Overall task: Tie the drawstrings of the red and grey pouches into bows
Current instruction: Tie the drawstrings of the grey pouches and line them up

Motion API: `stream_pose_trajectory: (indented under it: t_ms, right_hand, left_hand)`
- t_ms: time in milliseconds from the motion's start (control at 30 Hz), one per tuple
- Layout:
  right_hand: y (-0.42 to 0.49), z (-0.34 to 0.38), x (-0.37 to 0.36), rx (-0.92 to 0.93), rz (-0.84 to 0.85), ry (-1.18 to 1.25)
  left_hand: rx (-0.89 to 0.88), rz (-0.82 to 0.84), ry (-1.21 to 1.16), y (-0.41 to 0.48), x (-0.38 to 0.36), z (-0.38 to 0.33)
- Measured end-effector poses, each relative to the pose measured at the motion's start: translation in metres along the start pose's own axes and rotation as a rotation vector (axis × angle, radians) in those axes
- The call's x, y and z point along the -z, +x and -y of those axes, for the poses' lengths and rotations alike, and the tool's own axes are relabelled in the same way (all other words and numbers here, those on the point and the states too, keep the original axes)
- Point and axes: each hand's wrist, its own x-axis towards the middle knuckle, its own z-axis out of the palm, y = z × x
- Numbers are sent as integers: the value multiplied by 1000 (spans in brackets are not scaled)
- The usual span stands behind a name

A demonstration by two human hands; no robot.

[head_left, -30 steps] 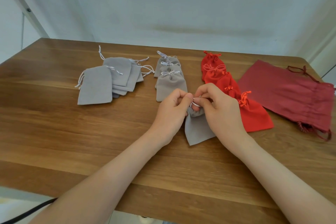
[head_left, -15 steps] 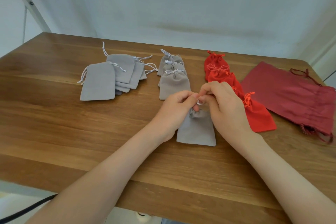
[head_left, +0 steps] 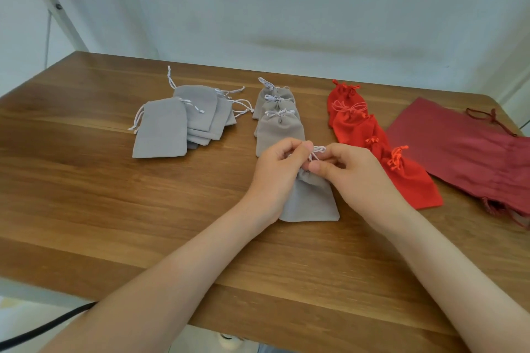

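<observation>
A wooden table (head_left: 114, 195) carries everything, and the grey pouch (head_left: 309, 200) being tied lies flat on it near the front edge, neck pointing away from the person. Every place below is read from that pouch.

Far to its right and a little behind, a large maroon bag (head_left: 459, 152) lies flat with dark cords trailing at both ends. Just right of the pouch, a red row (head_left: 355, 129) of four overlapping pouches runs back and away, each with its neck gathered under a small red bow; the nearest one lies beside the right wrist. Well to the pouch's left and behind it sits a grey pile (head_left: 160, 135) of flat pouches with their white cords hanging loose and untied. Straight behind the pouch, almost touching the knuckles, stands a grey row (head_left: 279, 129) of three overlapping pouches, each closed under a white bow.

The left hand (head_left: 275, 178) covers the pouch's left side, fingers curled, thumb and forefinger pressed together on the cord (head_left: 318, 149). The right hand (head_left: 361, 178) meets it from the right above the gathered neck, thumb and bent forefinger pinching the same white cord. A small loop shows between the two hands. A black cable (head_left: 43, 329) passes below the table, far left and nearer than the pouch.
</observation>
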Motion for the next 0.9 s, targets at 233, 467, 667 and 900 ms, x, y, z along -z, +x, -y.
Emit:
stream_pose_trajectory:
  t_ms: [233,467,667,900]
  right_hand:
    - [-2,4,3,-70,64,304]
    - [-3,5,2,-129,101,448]
    - [-3,3,-3,-103,143,630]
    - [0,1,5,-156,286,699]
  left_hand:
    - [-44,14,-33,-2,1,-7]
    - [9,13,-118,-1,1,-7]
    - [65,58,-230,0,6,-8]
    - [126,329,-259,7,14,-14]
